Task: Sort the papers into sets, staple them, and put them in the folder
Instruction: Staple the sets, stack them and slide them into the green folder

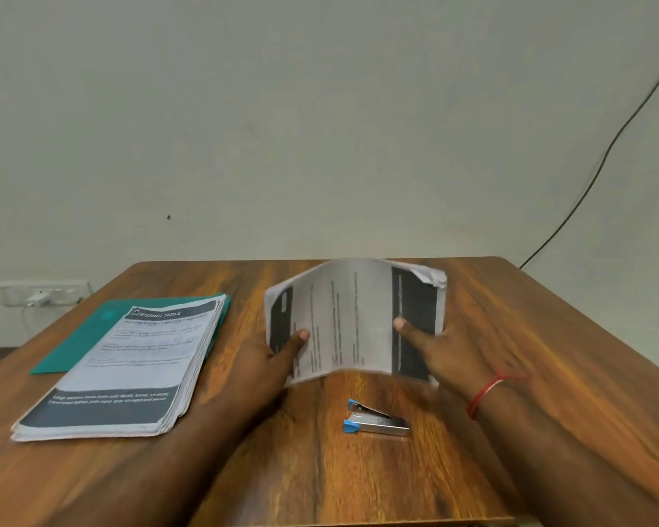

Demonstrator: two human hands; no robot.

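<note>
Hands grip a printed white paper set upright at frame centre: left hand and right hand pinching opposite side edges. I note the small silver stapler with blue ends lies just below, long axis left-right, nearer the right hand.

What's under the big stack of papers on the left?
A green folder lies under the paper stack, showing past its far and left edges. The stack covers the folder's near part, so anything else beneath it cannot be seen.
</note>
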